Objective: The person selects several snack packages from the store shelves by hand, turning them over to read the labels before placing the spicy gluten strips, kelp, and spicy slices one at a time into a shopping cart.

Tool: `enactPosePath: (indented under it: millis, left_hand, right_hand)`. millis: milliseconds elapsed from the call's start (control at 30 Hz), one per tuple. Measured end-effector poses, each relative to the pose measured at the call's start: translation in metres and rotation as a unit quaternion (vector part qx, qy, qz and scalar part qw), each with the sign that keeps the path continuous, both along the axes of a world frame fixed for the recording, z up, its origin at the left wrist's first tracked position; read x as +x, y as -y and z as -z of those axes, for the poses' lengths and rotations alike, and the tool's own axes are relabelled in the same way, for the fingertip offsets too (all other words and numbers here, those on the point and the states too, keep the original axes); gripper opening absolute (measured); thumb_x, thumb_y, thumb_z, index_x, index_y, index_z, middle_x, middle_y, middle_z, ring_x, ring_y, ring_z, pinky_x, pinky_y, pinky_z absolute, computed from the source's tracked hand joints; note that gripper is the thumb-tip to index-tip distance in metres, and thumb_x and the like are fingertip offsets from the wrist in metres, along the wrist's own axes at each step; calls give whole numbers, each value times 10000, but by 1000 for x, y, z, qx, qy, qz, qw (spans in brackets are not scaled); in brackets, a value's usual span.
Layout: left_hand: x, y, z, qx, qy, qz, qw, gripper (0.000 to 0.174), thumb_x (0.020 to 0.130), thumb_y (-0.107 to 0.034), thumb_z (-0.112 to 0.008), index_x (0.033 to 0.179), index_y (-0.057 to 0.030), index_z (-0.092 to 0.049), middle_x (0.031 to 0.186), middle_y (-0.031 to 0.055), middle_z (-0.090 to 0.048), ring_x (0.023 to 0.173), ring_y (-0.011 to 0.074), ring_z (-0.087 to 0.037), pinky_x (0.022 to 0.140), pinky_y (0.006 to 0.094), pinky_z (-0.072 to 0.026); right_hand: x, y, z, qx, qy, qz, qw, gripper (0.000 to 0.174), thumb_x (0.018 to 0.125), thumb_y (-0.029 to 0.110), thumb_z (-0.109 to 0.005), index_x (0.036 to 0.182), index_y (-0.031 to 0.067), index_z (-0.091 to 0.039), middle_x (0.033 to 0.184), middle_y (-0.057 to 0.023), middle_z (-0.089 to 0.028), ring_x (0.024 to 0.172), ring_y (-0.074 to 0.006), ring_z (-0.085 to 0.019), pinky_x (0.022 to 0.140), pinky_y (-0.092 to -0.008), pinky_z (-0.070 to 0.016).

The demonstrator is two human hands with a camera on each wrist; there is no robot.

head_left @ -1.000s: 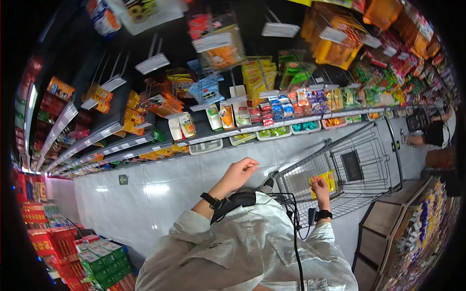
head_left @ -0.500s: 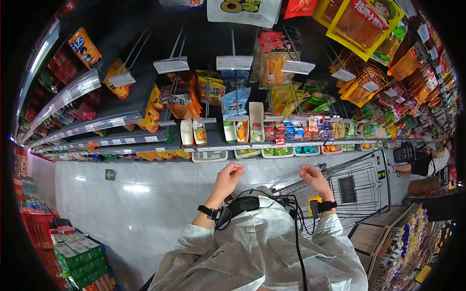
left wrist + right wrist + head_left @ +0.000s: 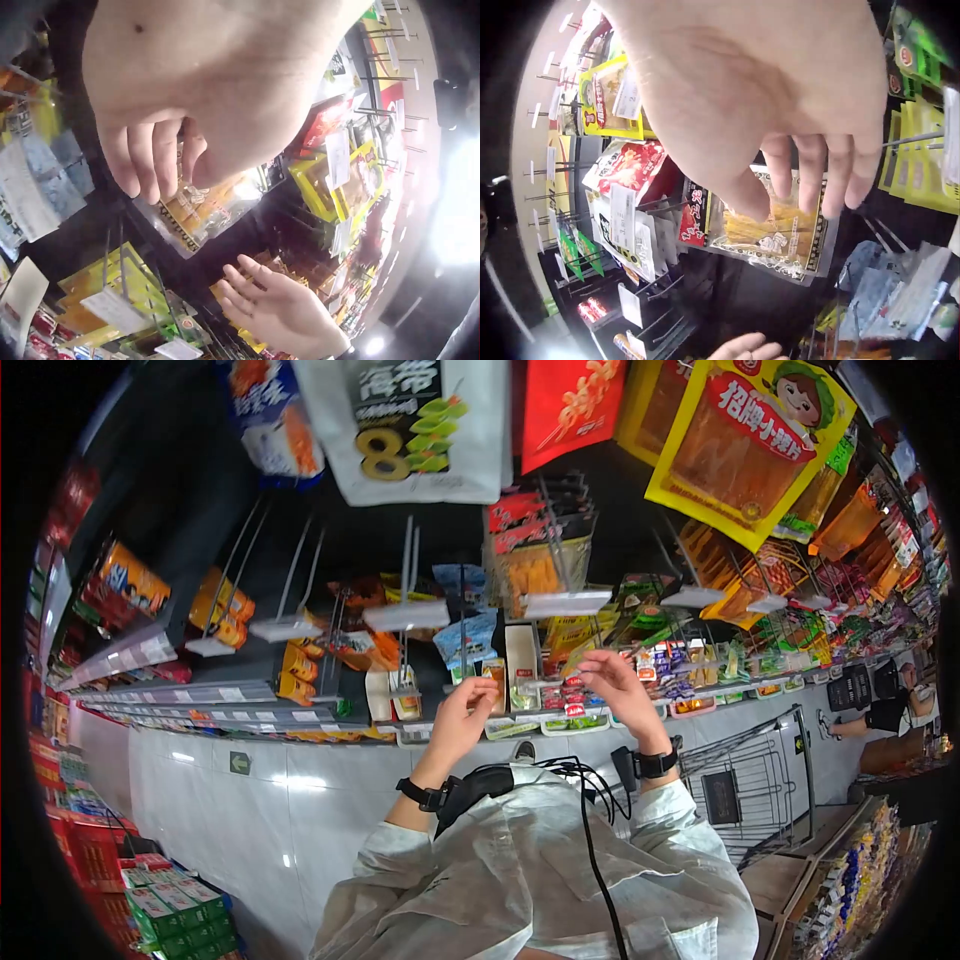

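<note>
My left hand (image 3: 465,722) is raised before the shelf, its fingers loosely bent around nothing. Level with it, my right hand (image 3: 622,695) reaches out toward the hanging snacks, fingers spread a little and holding nothing. A snack packet (image 3: 530,575) with a red and black top and a see-through front of yellow-orange strips hangs beyond the hands. In the right wrist view, the right fingertips overlap this snack packet (image 3: 769,236). Behind the left fingers, the left wrist view shows the packet (image 3: 202,210) partly hidden.
Right of me stands a metal shopping cart (image 3: 755,785). Larger yellow packets (image 3: 750,445) and a white pouch (image 3: 410,440) hang overhead. Metal hooks with price tags (image 3: 570,603) jut out from the shelf. Green boxes (image 3: 175,910) are stacked behind left; another person (image 3: 905,705) is at far right.
My right hand has moved from over the cart, where a yellow packet lay, up and left to the shelf. The left hand stays raised as the shelf comes nearer.
</note>
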State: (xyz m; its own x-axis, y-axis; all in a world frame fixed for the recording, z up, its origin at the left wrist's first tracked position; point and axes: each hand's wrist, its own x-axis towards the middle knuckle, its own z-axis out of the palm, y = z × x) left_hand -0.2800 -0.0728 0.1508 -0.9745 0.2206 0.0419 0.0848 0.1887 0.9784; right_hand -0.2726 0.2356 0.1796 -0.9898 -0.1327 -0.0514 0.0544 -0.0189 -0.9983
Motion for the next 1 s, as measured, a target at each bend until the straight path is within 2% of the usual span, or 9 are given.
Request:
enactPosePath:
  millis: [200, 233, 367, 467, 500, 600, 633, 867, 1000]
  left_hand:
    - [-61, -39, -24, -9, -68, -62, 996, 493, 973, -85, -634, 1439, -51, -475, 1444, 175, -558, 1257, 275, -605, 997, 372, -509]
    - [-69, -43, -20, 2, -59, -54, 997, 642, 966, -95, -652, 1535, -65, -357, 1523, 207, -470, 1374, 316, -504, 1074, 407, -453]
    - [-82, -63, -22, -11, -100, -66, 993, 717, 963, -113, -665, 1562, -31, -280, 1503, 245, -464, 1381, 314, -481, 1126, 427, -391]
    - [-91, -69, -13, -7, -95, -90, 991, 716, 962, -111, -668, 1553, -20, -274, 1368, 201, -558, 1276, 288, -543, 1085, 422, -429]
    - [-93, -71, -8, 36, -89, -113, 989, 569, 953, -115, -689, 1447, 4, -433, 1178, 130, -610, 1107, 225, -606, 984, 377, -487]
    - [-93, -62, -4, 41, 22, -19, 999, 359, 949, -118, -702, 1259, 20, -585, 1022, 67, -621, 978, 161, -629, 881, 321, -509]
    - [-89, -60, -4, 33, -25, -16, 999, 216, 951, -115, -705, 1109, 21, -648, 941, 24, -614, 928, 121, -628, 837, 284, -503]
    - [-38, -60, -35, 151, 75, 42, 985, 368, 1000, -131, -649, 1310, 29, -528, 1218, 100, -675, 1114, 139, -633, 956, 311, -498]
    - [-15, -44, -39, 151, 38, 58, 986, 251, 1002, -138, -650, 1179, 1, -538, 1122, 75, -679, 1050, 113, -630, 911, 305, -505]
  right_hand:
    - [-70, -1, -3, 42, -127, 77, 988, 642, 928, 61, -700, 1481, 40, -375, 1478, -165, -481, 1397, -288, -456, 1139, -391, -393]
    - [-78, -2, -5, 52, -127, 67, 988, 698, 913, 54, -711, 1506, 43, -342, 1493, -177, -465, 1427, -290, -423, 1170, -405, -354]
    - [-101, -6, 10, 36, -138, 33, 989, 629, 904, 64, -723, 1457, 49, -423, 1404, -139, -540, 1348, -256, -500, 1141, -379, -382]
    - [-104, -11, 19, 75, -118, 5, 990, 495, 900, 67, -730, 1358, 41, -542, 1260, -82, -594, 1225, -210, -556, 1077, -340, -425]
    - [-100, -10, 18, 74, -102, 12, 992, 354, 926, 78, -722, 1264, 36, -627, 1167, -32, -590, 1105, -144, -573, 998, -295, -462]
    - [-84, -8, 2, -25, -31, -50, 998, 303, 960, 97, -705, 1248, 26, -641, 1165, -22, -627, 1074, -104, -591, 950, -266, -480]
    - [-77, -8, -9, -14, -12, -62, 998, 284, 979, 95, -689, 1245, 6, -640, 1158, -22, -668, 1038, -81, -612, 916, -252, -496]
    - [-27, 0, -5, -56, 8, -51, 997, 237, 966, 39, -688, 1191, -15, -637, 1160, -32, -702, 1055, -74, -631, 902, -239, -509]
    - [11, 22, -21, -80, 23, -43, 996, 295, 969, 1, -663, 1255, -16, -594, 1197, -50, -692, 1073, -102, -646, 924, -268, -534]
